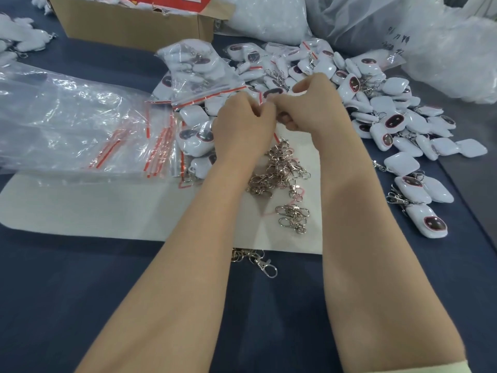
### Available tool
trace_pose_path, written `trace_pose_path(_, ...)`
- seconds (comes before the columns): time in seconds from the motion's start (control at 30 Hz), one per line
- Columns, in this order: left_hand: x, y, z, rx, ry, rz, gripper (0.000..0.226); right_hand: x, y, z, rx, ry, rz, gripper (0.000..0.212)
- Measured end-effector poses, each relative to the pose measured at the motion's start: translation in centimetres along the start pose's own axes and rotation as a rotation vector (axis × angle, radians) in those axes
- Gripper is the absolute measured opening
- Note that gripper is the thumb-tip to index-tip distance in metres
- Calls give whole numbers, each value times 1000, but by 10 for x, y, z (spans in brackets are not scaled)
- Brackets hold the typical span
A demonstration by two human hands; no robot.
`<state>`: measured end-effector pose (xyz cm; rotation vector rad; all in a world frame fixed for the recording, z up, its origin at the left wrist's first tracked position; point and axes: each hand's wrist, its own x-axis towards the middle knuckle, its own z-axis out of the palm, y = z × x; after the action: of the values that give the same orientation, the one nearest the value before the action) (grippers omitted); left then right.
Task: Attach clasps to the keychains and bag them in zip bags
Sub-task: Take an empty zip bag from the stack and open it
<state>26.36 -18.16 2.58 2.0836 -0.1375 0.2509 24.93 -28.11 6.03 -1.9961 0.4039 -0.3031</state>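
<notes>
At centre of dark blue surface, over white mat: left hand and right hand met fingertip to fingertip. Both grips clenched, pinching edge of clear zip bag with red seal strip; contents mostly hidden by fingers. Heap of silver metal clasps lay on mat just below hands; stray clasp off mat's near edge. Pile of white square keychains with dark faces spread right of hands. Stack of empty clear bags left; brown cardboard box at far edge.
</notes>
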Motion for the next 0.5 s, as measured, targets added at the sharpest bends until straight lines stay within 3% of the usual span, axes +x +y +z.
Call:
trace_pose_path(0.07, 2, 2, -1, -79, 29, -7, 22, -4, -5, -5, -161, -76, -23, 14)
trace_pose_path(0.13, 2, 5, -1, -123, 53, 19, 21, -5, -8, -9, -250, -169, -56, 18)
trace_pose_path(0.3, -1, 13, -5, -203, 88, 125, 23, -4, -4, -4, 22, -389, -100, 28)
trace_pose_path(0.4, -1, 13, -7, -243, 106, 146, 20, 0, 2, -2, 189, -389, -95, 18)
trace_pose_path(0.5, -5, 13, -5, -286, 98, 167, 18, 2, 7, -4, -36, -352, -121, 18)
